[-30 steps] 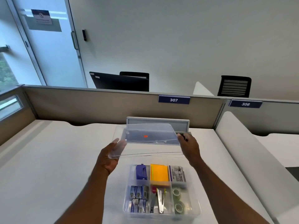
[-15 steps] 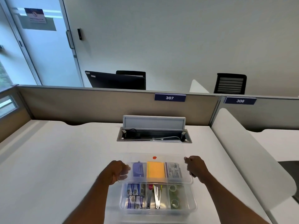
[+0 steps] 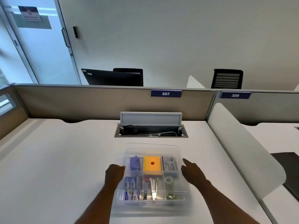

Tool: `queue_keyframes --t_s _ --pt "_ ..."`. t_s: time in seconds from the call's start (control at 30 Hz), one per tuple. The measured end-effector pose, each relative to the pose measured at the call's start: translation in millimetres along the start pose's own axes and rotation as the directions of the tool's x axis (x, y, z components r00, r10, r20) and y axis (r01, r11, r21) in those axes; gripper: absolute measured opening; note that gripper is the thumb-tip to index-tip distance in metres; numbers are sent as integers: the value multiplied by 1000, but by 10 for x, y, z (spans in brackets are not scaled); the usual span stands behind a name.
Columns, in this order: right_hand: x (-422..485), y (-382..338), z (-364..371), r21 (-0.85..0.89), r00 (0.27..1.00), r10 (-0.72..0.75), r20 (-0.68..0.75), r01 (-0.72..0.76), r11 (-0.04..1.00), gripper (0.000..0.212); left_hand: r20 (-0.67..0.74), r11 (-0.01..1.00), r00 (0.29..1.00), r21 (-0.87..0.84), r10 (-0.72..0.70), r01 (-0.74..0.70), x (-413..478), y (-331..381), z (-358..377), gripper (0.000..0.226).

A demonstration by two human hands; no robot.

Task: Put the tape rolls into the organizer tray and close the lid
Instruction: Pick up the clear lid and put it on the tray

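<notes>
The organizer tray (image 3: 153, 202) is sitting near the table's (image 3: 56, 167) front edge, its clear lid (image 3: 153, 148) lying offset toward the back. Two tape rolls (image 3: 169, 181) are lying in the right-front compartment. The left hand (image 3: 114, 173) is curling against the lid's edge; the right hand (image 3: 191, 172) is hovering open, gripping nothing. One-sided pressing risks seating it crooked.

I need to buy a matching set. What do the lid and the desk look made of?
The lid looks like clear, glossy plastic: the stationery under it shows through. The desk looks like matte white laminate, smooth and without grain, though its core is not visible.
</notes>
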State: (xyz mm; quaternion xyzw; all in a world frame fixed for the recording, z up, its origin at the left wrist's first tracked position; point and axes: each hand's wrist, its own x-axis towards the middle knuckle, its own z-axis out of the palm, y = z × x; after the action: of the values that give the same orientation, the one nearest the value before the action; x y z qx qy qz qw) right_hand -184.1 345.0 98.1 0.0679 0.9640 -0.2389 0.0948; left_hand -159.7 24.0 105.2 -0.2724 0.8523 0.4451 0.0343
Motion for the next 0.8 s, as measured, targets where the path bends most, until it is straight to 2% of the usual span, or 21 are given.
queue_keyframes --t_s 0.2,0.43,0.5,0.57,0.6,0.67,0.7,0.73,0.8 --pt "-86 50 51 -91 998 -48 -46 44 995 44 -34 990 998 134 49 -44 -104 -135 59 34" --pt "-142 119 142 -149 995 -74 -60 64 987 46 -21 986 1000 165 -2 6 -178 -162 123 29" --pt "-166 134 160 -140 995 -72 -68 62 988 47 -81 987 996 161 42 -28 -228 -144 115 21" --pt "-189 146 188 -131 996 -67 -63 59 990 48 38 982 994 157 101 -106 -289 -137 122 10" --pt "-196 154 207 -128 996 -66 -56 59 990 49 88 979 991 169 102 -116 -254 -167 145 18" --pt "-207 169 253 -123 997 -59 -55 52 991 51 27 966 980 162 199 -200 -246 -236 213 28" --pt "-219 174 279 -121 996 -54 -69 45 992 51 84 970 989 200 125 -140 -273 -243 208 20" --pt "-233 177 306 -112 995 -51 -89 41 993 51 73 961 990 241 121 -135 -347 -205 167 4" --pt "-256 186 359 -81 991 -47 -122 38 996 51 -33 967 983 186 182 -173 -344 -272 244 20"
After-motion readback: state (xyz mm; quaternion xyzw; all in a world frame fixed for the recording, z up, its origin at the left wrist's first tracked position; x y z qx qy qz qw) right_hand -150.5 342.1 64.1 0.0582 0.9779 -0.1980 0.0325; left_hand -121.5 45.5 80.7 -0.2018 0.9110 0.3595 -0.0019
